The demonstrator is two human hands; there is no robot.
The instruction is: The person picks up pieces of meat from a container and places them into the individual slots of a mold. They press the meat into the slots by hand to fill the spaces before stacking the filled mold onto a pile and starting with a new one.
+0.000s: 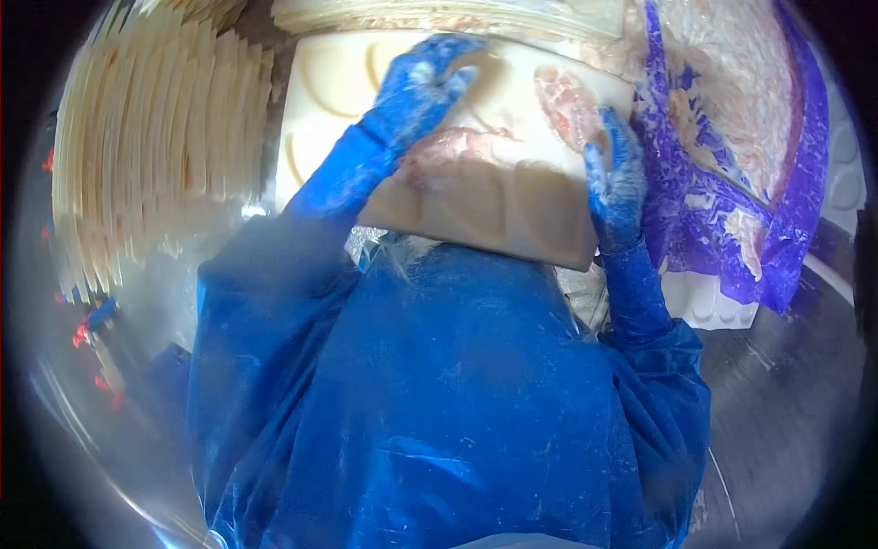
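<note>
A white tray [549, 233] with shallow rounded hollows lies in front of me. My left hand [425, 87], in a blue glove smeared white, is over its far middle, thumb and fingers apart with nothing seen between them. Below that hand, a pale pink piece of raw meat [457, 146] spreads across the tray's middle. Another raw meat piece [562, 101] rests in the upper right part. Right by its lower end is my gloved right hand [617, 174], at the tray's right edge, fingers loosely apart and thumb towards the tray.
On the left stands a long row of stacked off-white trays [160, 146]. More stacked trays [448, 16] run along the far side. A purple plastic sheet [663, 183] on the right carries a large heap of raw meat [741, 82]. Beneath everything is a metal surface [777, 393].
</note>
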